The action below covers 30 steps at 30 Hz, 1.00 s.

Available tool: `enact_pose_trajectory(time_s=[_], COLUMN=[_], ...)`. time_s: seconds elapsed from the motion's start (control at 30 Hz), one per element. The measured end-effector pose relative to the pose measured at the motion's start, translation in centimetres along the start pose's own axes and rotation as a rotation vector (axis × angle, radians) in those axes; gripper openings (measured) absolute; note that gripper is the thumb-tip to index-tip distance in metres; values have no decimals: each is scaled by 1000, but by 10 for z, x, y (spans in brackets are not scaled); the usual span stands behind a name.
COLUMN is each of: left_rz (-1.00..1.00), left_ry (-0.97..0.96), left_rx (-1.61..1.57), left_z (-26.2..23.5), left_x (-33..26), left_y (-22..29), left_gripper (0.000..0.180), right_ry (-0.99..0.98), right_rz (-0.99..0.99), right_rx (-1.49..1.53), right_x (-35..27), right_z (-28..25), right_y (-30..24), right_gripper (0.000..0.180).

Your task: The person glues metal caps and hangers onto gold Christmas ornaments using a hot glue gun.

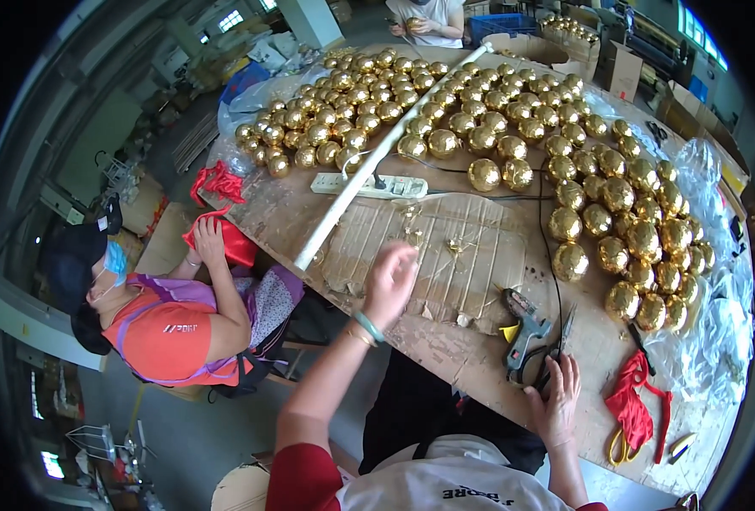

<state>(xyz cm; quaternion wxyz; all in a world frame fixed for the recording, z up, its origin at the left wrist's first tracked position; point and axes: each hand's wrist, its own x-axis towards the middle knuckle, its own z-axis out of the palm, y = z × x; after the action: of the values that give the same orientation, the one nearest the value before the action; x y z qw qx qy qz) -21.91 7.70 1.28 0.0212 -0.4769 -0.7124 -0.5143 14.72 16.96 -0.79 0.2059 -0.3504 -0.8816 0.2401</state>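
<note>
My left hand (392, 277) is raised over a worn cardboard sheet (471, 247), fingers curled in; whatever they may hold is hidden. Thin gold loops (456, 247) lie on the cardboard just beyond it. At the near table edge, my right hand (556, 400) has thumb and fingers around the dark handles of a pair of scissors (568, 328), whose blades point away from me. Left of the scissors lies a grey-blue glue gun (526, 330) with a yellow trigger.
Shiny gold balls (480, 140) cover the far and right table. A pale pole (352, 187) crosses beside a white power strip (369, 186). Red cloth (629, 400) and yellow-handled scissors (623, 447) lie right. At left, a seated co-worker (173, 328) handles red fabric (228, 243); another person (428, 21) is opposite.
</note>
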Motion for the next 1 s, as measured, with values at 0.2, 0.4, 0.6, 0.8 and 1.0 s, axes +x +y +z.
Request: enact_pose_trajectory(time_s=[0.2,0.4,0.6,0.8,1.0], left_rz=[-146,-588,-660,-700,-368], left_ry=[68,85,-141,221,171], left_rx=[335,490,742,358,-191], left_z=[-64,-66,-67,-71,-83], left_x=[139,248,288,299,192], left_y=[-129,-216,-256,-205,-64], left_gripper=[32,69,56,65,68], right_ry=[-15,-53,-72,6,-70], right_rz=[45,111,152,-4,115], right_rx=[-8,-58,-36,-19,-9], right_x=[4,2,10,12,8], right_z=[4,8,8,3,0], right_y=[1,14,7,9,4], right_gripper=[59,56,51,46,50])
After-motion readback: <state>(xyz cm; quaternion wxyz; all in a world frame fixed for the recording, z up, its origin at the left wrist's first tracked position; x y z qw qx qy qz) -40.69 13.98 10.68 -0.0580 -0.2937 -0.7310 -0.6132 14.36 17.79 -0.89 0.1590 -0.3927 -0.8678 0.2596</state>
